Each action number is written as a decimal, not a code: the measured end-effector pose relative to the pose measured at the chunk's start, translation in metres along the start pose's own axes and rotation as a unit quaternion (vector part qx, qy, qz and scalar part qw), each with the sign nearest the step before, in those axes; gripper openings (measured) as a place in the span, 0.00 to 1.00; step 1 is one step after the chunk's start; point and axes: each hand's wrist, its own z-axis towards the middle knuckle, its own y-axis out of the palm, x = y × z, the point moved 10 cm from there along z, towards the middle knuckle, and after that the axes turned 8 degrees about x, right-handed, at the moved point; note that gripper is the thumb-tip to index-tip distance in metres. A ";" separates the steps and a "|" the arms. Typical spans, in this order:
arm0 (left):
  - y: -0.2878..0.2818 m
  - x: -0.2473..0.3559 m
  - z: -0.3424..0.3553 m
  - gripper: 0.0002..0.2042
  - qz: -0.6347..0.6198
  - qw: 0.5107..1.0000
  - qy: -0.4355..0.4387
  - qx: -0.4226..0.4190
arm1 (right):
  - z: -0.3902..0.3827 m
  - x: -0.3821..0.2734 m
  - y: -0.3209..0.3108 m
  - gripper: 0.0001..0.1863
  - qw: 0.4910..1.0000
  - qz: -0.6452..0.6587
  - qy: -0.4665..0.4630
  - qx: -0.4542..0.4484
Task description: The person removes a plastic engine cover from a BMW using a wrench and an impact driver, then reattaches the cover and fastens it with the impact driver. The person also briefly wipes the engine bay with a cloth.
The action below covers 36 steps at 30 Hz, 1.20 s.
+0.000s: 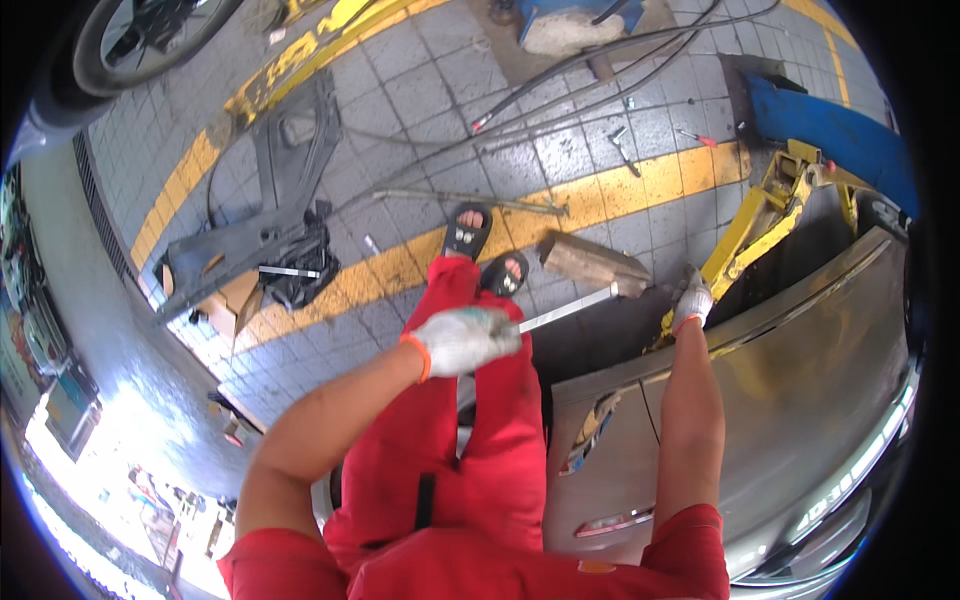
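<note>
My left hand [465, 342], in a white glove with an orange cuff, is closed round one end of a flat silver metal bar [570, 308]. The bar slants up to the right, and its far end lies by a worn brown block [592, 262] near the floor. My right hand [692, 298], gloved the same way, is beside the yellow lift arm [745, 235], next to the edge of the car's grey-gold body [790, 400]. Its fingertips are dark and partly hidden, so what they grip, if anything, does not show.
Black sandals [468, 232] are on my feet on the tiled floor. A yellow stripe [610, 200] crosses it, with a thin rod [470, 202] lying nearby. Grey plastic panels [295, 150] and a cardboard box [235, 303] lie left. Black hoses [600, 75] run across the back, near scattered tools [624, 150].
</note>
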 end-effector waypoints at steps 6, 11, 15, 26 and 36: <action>-0.064 -0.013 0.010 0.27 0.261 0.892 0.035 0.368 | -0.172 0.004 0.026 0.19 0.947 -0.154 -0.037 -0.278; -0.055 -0.091 -0.130 0.32 0.121 0.891 -0.127 0.419 | -0.291 0.048 -0.022 0.18 0.940 -0.153 0.031 -0.303; 0.022 -0.198 -0.287 0.25 0.037 0.900 -0.244 0.360 | -0.335 0.067 -0.064 0.16 0.929 -0.237 -0.024 -0.283; 0.163 -0.415 -0.598 0.30 -0.322 0.702 -0.320 0.548 | -0.437 0.140 -0.061 0.10 0.916 -0.318 0.057 -0.237; 0.261 -0.639 -0.876 0.27 -0.446 0.541 -0.294 0.650 | -0.783 0.254 0.322 0.18 0.701 -0.518 -0.217 -0.439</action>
